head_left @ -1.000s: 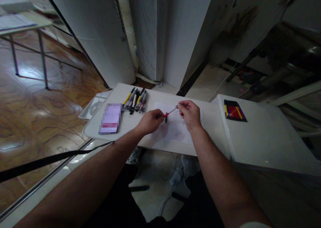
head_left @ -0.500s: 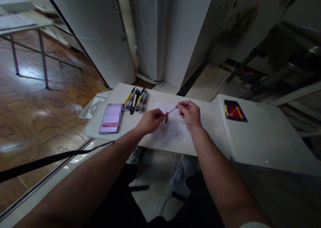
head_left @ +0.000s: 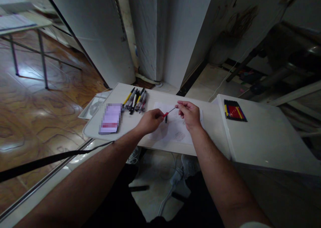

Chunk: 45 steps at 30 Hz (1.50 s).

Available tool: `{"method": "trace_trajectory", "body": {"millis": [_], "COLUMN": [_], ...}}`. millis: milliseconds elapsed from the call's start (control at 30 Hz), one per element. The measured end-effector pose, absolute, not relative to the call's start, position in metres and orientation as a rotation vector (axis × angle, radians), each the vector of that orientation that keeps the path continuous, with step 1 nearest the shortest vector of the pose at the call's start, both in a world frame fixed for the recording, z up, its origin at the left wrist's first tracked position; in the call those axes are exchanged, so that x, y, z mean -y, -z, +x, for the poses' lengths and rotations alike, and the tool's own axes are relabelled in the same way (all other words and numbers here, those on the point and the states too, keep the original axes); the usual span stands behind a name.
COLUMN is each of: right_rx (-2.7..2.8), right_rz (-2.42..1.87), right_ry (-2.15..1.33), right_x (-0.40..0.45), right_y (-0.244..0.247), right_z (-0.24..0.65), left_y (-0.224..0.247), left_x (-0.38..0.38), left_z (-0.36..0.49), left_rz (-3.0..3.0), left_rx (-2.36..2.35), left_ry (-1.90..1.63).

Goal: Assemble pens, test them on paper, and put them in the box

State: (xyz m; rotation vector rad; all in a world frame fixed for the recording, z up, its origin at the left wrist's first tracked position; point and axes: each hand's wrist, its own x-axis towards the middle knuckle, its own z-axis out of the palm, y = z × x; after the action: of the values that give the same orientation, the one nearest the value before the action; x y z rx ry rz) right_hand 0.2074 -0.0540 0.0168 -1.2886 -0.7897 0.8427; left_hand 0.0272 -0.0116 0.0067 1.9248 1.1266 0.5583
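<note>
My left hand (head_left: 150, 121) is closed on a small red pen part (head_left: 165, 114) above a sheet of paper. From it a thin, dark pen refill (head_left: 172, 110) runs up to my right hand (head_left: 188, 113), whose fingers pinch its other end. The refill seems to join the red part; how they fit together is too small to tell. Just under the red part, a short black piece (head_left: 166, 119), perhaps a cap, shows against the white paper (head_left: 163, 136). The paper carries some scribbled lines and lies partly beneath both hands.
Several pens (head_left: 135, 100) lie in a bunch at the back left of the white table (head_left: 213, 121). A phone (head_left: 110, 118) with a blurred screen is left of them. On the adjoining white surface (head_left: 265, 134), a row of red, yellow and purple pens (head_left: 235, 110) lies at right.
Both hands keep nearly the same place and grip. The red part and the refill between them have barely shifted.
</note>
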Motion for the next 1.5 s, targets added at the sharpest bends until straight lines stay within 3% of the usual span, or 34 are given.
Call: {"method": "trace_trajectory", "body": {"millis": [1500], "right_rx": [0.856], "right_rz": [-1.329], "right_ry": [-0.953], "right_x": [0.0558], "right_y": [-0.0133], "right_z": [0.2023], "left_y": [-0.0071], "left_x": [0.0132], "left_z": [0.0275], "left_rz": [1.879], "left_rx": [-1.071], "left_ry": [-0.628]}}
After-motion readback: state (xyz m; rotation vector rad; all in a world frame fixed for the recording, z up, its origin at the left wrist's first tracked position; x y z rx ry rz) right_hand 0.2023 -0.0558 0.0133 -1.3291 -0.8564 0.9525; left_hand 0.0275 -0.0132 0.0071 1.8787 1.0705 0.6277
